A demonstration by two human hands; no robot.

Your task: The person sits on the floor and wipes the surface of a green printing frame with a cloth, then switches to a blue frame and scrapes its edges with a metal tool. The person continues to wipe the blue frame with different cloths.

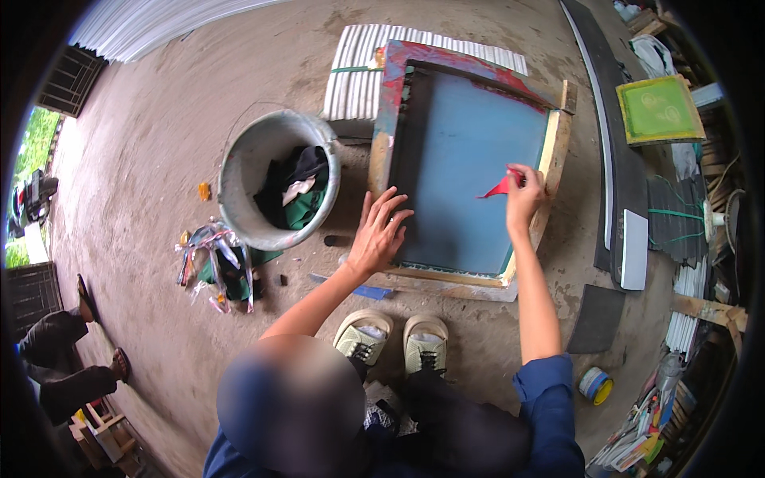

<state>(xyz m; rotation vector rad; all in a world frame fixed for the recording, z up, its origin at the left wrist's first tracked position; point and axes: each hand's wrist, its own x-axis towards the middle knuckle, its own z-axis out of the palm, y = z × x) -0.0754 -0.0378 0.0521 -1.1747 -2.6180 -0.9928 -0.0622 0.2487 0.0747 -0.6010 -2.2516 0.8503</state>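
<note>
Steadying the wooden-framed blue mesh printing screen [470, 183] flat on the ground with spread left hand [376, 235] fingers, the right hand [522, 195] pinches a red tape strip [498, 188], apparently peeling it.

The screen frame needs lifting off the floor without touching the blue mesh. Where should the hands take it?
Grip the screen frame by its bare wooden side rails, one from each side: it lies flat, the rails stand outside the blue mesh, and both sides are open.
</note>
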